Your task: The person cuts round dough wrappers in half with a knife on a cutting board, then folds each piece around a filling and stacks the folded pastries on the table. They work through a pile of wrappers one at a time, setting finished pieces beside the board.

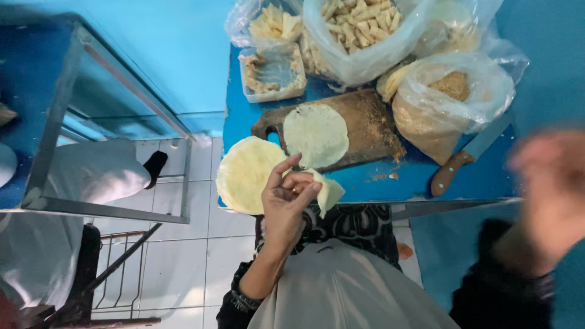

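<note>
**At the blue table: a folded wrapper pinched in the left hand**

Over by the left edge of the scene stands a metal-framed stand [109,122], with white floor tiles [183,244] below it. Moving right, a stack of round pale wrappers [247,173] hangs over the near edge of the blue table [365,180]. Just beside it, the person's left hand [289,198] is raised in front of the table edge, thumb and fingertips closed on a folded wrapper piece [328,192], which sticks out to the right of the fingers. Behind the hand, a single round wrapper [317,134] lies flat on a wooden cutting board [359,131] dusted with crumbs.

Further back sit a clear tub [271,76] and plastic bags of pale sticks [359,27]; to the right, a bag of brown crumbs [454,97], then a knife [466,155] with a wooden handle lying near the table edge. At the far right the right hand [548,189] is a blur, clear of everything; I cannot tell whether its fingers are spread or curled.

To my eye, the fold would go best with a light pinch, so the thin sheet does not tear, and with the piece kept over the table so it stays clean if it slips.
</note>
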